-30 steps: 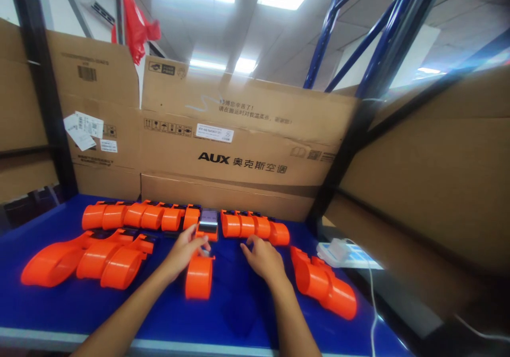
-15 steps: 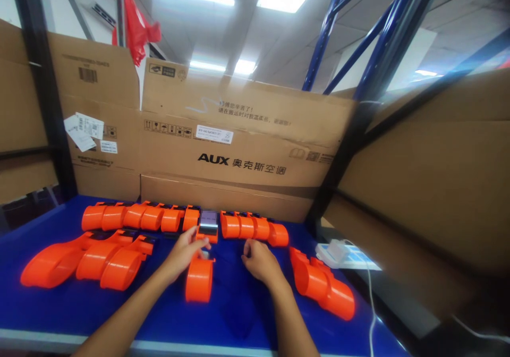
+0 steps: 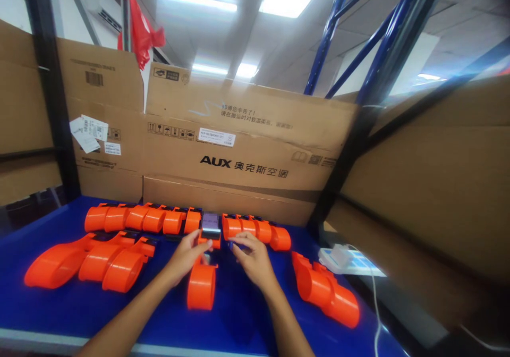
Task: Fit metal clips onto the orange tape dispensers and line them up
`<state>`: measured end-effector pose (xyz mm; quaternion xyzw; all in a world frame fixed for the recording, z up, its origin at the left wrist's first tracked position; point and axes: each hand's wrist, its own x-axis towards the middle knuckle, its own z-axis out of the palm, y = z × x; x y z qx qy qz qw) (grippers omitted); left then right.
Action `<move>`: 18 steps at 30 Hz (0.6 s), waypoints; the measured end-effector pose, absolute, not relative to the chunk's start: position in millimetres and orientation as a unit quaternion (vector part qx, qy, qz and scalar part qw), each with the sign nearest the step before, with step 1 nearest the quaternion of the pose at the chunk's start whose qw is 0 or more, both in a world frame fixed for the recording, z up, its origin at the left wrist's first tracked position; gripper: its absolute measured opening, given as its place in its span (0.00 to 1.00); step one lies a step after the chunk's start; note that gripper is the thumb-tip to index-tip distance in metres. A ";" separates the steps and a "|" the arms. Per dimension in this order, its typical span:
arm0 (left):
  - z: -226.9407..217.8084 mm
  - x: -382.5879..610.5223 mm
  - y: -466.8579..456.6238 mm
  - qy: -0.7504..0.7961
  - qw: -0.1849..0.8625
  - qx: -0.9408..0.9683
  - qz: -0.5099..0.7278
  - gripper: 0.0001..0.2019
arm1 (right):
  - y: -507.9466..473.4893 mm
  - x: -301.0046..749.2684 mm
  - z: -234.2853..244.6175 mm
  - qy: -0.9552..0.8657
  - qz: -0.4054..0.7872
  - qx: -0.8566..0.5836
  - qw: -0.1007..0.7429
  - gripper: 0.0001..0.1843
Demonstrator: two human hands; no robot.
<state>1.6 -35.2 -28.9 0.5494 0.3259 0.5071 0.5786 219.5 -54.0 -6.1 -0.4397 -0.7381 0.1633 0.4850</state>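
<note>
An orange handheld device (image 3: 202, 285) lies on the blue table (image 3: 79, 309) in front of me, its rounded end toward me. My left hand (image 3: 185, 256) rests on its far end, fingers curled by the small screen (image 3: 210, 222). My right hand (image 3: 252, 258) is just right of it, fingers pinched on a small dark blue piece (image 3: 233, 245) that I cannot name.
A row of orange devices (image 3: 139, 219) lines the back of the table, more orange devices (image 3: 255, 228) to the right. Three lie at the left (image 3: 91, 261), two at the right (image 3: 324, 290). Cardboard boxes (image 3: 239, 150) wall the back and right. A white charger (image 3: 338, 255) sits at right.
My right hand has moved left and forward, closing in on the device my left hand touches, and its fingers have pinched together. The left hand has stayed in place.
</note>
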 end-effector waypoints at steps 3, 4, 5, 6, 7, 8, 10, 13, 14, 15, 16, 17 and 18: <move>-28.8 2.9 -36.9 0.320 0.578 0.551 0.509 0.22 | -56.5 207.7 -4.3 -0.720 0.150 -0.401 0.547 0.14; -28.8 3.2 -37.1 0.321 0.577 0.550 0.511 0.22 | -57.3 205.4 -4.3 -0.714 0.144 -0.400 0.556 0.14; -28.8 3.3 -37.3 0.323 0.576 0.549 0.512 0.22 | -58.1 204.0 -4.4 -0.707 0.142 -0.402 0.564 0.14; -28.8 3.3 -37.2 0.325 0.576 0.548 0.512 0.22 | -58.8 203.0 -4.8 -0.699 0.142 -0.407 0.571 0.14; -28.9 3.3 -37.2 0.326 0.577 0.547 0.512 0.22 | -59.3 202.1 -5.3 -0.691 0.144 -0.411 0.578 0.14; -29.0 3.2 -37.0 0.326 0.578 0.547 0.510 0.22 | -59.9 201.3 -5.9 -0.684 0.145 -0.415 0.583 0.14; -29.2 3.3 -36.9 0.324 0.580 0.549 0.507 0.23 | -61.2 198.6 -7.7 -0.673 0.148 -0.422 0.589 0.14; -29.3 3.8 -37.1 0.322 0.578 0.548 0.512 0.23 | -64.1 193.0 -10.9 -0.670 0.152 -0.438 0.580 0.13; -29.2 4.0 -37.3 0.323 0.577 0.546 0.515 0.23 | -65.3 191.2 -11.7 -0.672 0.148 -0.445 0.574 0.13; -29.1 4.2 -37.5 0.324 0.576 0.544 0.518 0.23 | -66.5 189.9 -12.3 -0.675 0.138 -0.451 0.567 0.12; -28.9 4.4 -37.7 0.325 0.574 0.543 0.520 0.23 | -67.6 189.0 -12.5 -0.681 0.126 -0.456 0.559 0.11; -28.6 4.6 -38.0 0.325 0.574 0.543 0.520 0.23 | -68.7 188.5 -12.4 -0.690 0.113 -0.458 0.549 0.11; -28.4 4.7 -38.2 0.324 0.573 0.544 0.520 0.23 | -69.5 188.4 -12.1 -0.702 0.103 -0.456 0.538 0.10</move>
